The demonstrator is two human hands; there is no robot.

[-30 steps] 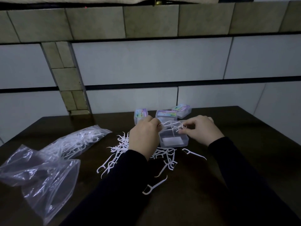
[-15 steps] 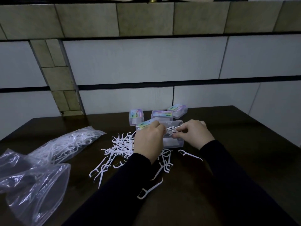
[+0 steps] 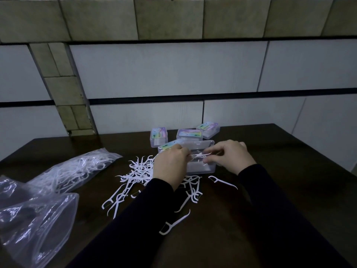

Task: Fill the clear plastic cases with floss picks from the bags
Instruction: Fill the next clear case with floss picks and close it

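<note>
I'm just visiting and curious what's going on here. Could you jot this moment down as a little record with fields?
activity: packing floss picks into an open clear case
left hand: pinches a bunch of picks over the case
right hand: pinches the same bunch
loose picks: scattered on the dark table
closed cases: three behind the open one
bags: two, at left

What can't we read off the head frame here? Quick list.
- Count of floss picks pinched between both hands: head view, blurred and overlapping.
- Fill level of the open case: left hand and right hand cover most of it.
- Label text on the three closed cases: too small and dim.
- Contents of the near bag: cut off by the left edge, glare on the plastic.
</note>
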